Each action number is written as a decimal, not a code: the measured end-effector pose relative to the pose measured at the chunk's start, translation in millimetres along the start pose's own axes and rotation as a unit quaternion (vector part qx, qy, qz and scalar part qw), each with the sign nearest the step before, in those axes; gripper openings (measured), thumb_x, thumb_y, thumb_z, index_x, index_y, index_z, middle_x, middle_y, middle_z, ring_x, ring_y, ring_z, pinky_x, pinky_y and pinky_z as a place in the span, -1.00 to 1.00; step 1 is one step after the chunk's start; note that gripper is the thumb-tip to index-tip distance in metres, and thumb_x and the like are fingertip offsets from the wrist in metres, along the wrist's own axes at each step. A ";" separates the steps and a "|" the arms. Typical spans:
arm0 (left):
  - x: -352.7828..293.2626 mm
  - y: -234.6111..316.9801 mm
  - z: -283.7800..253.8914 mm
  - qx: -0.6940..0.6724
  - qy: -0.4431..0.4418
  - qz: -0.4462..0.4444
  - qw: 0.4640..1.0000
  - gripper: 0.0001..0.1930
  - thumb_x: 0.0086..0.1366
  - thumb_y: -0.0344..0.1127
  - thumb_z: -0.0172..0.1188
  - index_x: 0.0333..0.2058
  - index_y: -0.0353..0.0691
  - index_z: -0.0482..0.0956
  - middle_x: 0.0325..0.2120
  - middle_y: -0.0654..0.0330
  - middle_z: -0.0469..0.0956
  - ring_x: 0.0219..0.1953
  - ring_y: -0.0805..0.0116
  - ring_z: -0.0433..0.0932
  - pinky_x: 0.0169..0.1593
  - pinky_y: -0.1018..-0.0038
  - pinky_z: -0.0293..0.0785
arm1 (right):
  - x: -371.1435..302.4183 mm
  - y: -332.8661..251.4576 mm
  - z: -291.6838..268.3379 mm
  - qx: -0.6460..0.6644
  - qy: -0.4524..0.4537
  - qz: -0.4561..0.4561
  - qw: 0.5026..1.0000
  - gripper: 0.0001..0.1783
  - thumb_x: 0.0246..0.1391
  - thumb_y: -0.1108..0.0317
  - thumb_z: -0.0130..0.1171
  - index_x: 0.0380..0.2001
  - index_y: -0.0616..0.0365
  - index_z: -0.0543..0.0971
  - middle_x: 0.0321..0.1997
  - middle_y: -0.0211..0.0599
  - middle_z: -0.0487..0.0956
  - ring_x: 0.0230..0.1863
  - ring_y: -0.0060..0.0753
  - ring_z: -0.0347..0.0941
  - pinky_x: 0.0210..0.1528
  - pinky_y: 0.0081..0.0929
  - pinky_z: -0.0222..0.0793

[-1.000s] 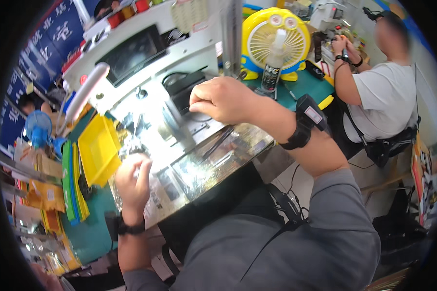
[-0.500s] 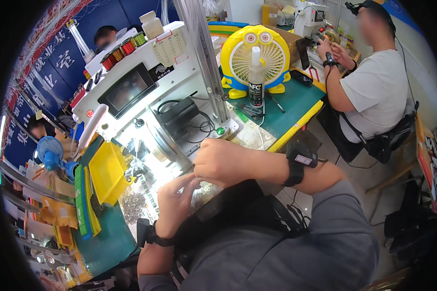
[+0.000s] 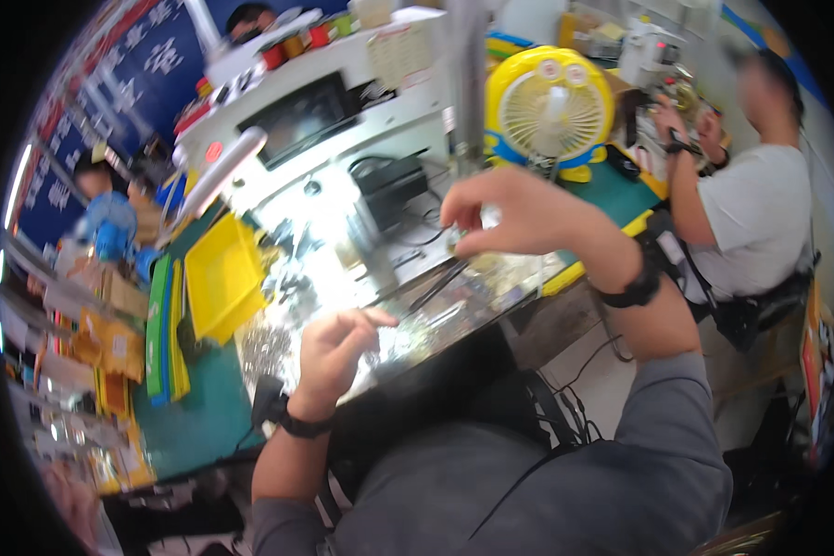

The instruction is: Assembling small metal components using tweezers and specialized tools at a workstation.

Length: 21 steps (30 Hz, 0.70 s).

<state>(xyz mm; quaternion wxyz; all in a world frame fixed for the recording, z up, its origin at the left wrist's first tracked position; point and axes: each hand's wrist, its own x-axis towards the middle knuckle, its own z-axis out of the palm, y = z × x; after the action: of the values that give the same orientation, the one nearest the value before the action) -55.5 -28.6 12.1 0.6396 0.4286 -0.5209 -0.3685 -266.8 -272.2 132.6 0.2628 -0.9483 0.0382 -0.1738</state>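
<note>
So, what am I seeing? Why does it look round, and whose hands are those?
No robot: a person in grey wears two fisheye cameras on the head, and this is the left one's view, looking down. Its wide lens bends straight edges. The left hand and right hand are the wearer's own. The left is over the near part of the workbench; the right is farther out, its fingers bent. Whether either holds something tiny is too blurred to tell. On the bench are a yellow tray, a slim dark tool and a yellow-and-blue fan; a white machine stands beyond. A co-worker sits at the right.
</note>
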 end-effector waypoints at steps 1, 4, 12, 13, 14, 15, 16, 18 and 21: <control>1.1 2.1 0.5 -0.099 0.001 -0.010 0.995 -0.82 0.36 -0.32 0.28 -0.35 -0.22 0.47 -0.13 0.00 0.63 0.04 0.14 0.56 0.17 0.28 0.41 | 0.3 1.4 5.8 0.016 0.105 -0.094 0.990 -0.71 -0.06 0.47 0.40 -0.21 0.16 0.61 -0.33 -0.30 0.60 -0.31 -0.36 0.55 -0.22 -0.43 0.45; 11.9 28.1 10.7 -0.279 -0.006 0.006 0.960 -0.76 0.33 -0.23 0.32 -0.32 -0.16 0.43 0.24 -0.15 0.43 0.40 -0.02 0.26 0.43 0.12 0.17 | 13.7 -26.6 24.1 -0.039 0.242 -0.177 0.953 -0.80 -0.05 0.46 0.37 -0.30 0.17 0.61 -0.37 -0.27 0.57 -0.34 -0.18 0.53 -0.22 -0.34 0.45; 5.2 27.1 5.6 -0.436 0.085 -0.032 0.895 -0.73 0.44 -0.32 0.09 -0.03 -0.41 0.53 0.24 -0.15 0.41 0.35 0.00 0.33 0.39 0.16 0.25 | 50.9 -70.3 82.0 -0.180 0.150 -0.408 0.882 -0.82 -0.17 0.35 0.26 -0.38 0.02 0.62 -0.40 -0.53 0.48 -0.36 -0.48 0.46 -0.21 -0.49 0.29; 5.6 37.1 10.0 -0.440 0.086 -0.051 0.892 -0.73 0.46 -0.33 0.05 0.00 -0.38 0.52 0.11 -0.04 0.52 0.20 0.13 0.48 0.27 0.26 0.39 | 55.8 -70.4 95.2 -0.210 0.168 -0.422 0.866 -0.84 -0.17 0.33 0.25 -0.42 0.01 0.60 -0.41 -0.55 0.45 -0.35 -0.50 0.44 -0.21 -0.50 0.27; 3.0 36.5 11.4 -0.443 0.087 -0.051 0.891 -0.73 0.46 -0.33 0.05 0.00 -0.38 0.52 0.11 -0.04 0.52 0.20 0.13 0.48 0.27 0.26 0.39 | 59.8 -71.9 105.4 -0.242 0.188 -0.434 0.847 -0.87 -0.17 0.31 0.23 -0.45 0.00 0.58 -0.42 -0.57 0.42 -0.34 -0.53 0.43 -0.22 -0.50 0.26; 0.2 35.7 12.7 -0.427 0.123 -0.071 0.893 -0.72 0.47 -0.33 0.03 0.03 -0.37 0.51 0.05 0.02 0.55 0.13 0.21 0.52 0.22 0.28 0.43 | 63.4 -73.1 113.1 -0.246 0.202 -0.432 0.844 -0.90 -0.20 0.30 0.23 -0.54 -0.02 0.53 -0.45 -0.57 0.37 -0.33 -0.55 0.42 -0.24 -0.49 0.25; -1.2 35.5 12.5 -0.409 0.157 -0.090 0.894 -0.71 0.47 -0.34 0.02 0.06 -0.37 0.50 0.00 0.07 0.58 0.06 0.28 0.56 0.17 0.31 0.47 | 65.2 -73.7 112.8 -0.247 0.200 -0.433 0.843 -0.90 -0.20 0.30 0.23 -0.54 -0.02 0.53 -0.45 -0.57 0.37 -0.33 -0.55 0.42 -0.24 -0.49 0.25; -4.3 26.7 11.6 -0.392 0.166 -0.075 0.902 -0.59 0.49 -0.21 -0.04 0.15 -0.38 0.44 0.07 0.05 0.55 0.13 0.25 0.52 0.21 0.27 0.43 | 65.5 -74.2 110.8 -0.269 0.145 -0.404 0.862 -0.89 -0.21 0.27 0.24 -0.58 -0.03 0.52 -0.43 -0.57 0.38 -0.32 -0.56 0.43 -0.25 -0.49 0.24; -5.9 35.0 13.0 -0.303 0.230 -0.099 0.920 -0.53 0.50 -0.15 0.00 0.18 -0.41 0.42 0.08 0.00 0.55 0.14 0.20 0.53 0.24 0.25 0.41 | 60.7 -72.8 103.9 -0.215 0.144 -0.340 0.904 -0.88 -0.23 0.31 0.29 -0.62 -0.02 0.52 -0.49 -0.52 0.43 -0.41 -0.41 0.47 -0.31 -0.39 0.27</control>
<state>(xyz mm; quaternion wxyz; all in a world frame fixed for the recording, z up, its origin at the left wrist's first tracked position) -68.5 -12.7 43.9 0.8010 0.3368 -0.1778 -0.4619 -175.0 -169.2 105.3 -0.0306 -0.9020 -0.2124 -0.3745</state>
